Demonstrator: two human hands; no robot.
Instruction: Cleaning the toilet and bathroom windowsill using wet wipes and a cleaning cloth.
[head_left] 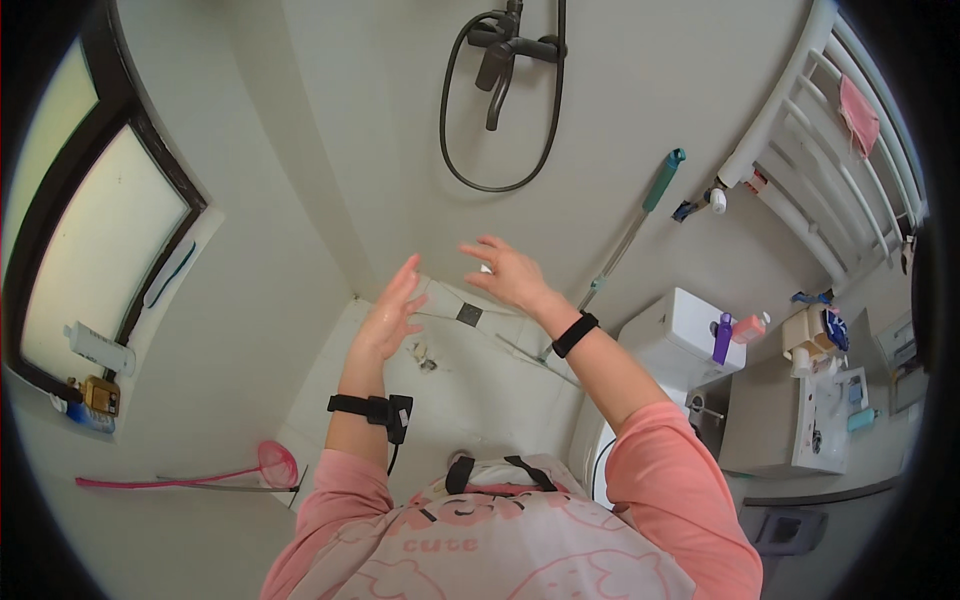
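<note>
Both the left hand [388, 312] and the right hand [505, 272] are raised, fingers spread loose, grasping nothing.

Black shower hose [450, 150] looped on pale wall, mixer [515, 47] above, beyond raised hands

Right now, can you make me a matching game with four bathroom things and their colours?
Things:
1. shower hose
2. bottle on the toilet tank
3. net on the floor
4. mop handle grip

Colours:
A. teal
B. pink
C. black
D. purple

Pairs: 1-C, 2-D, 3-B, 4-A
</note>
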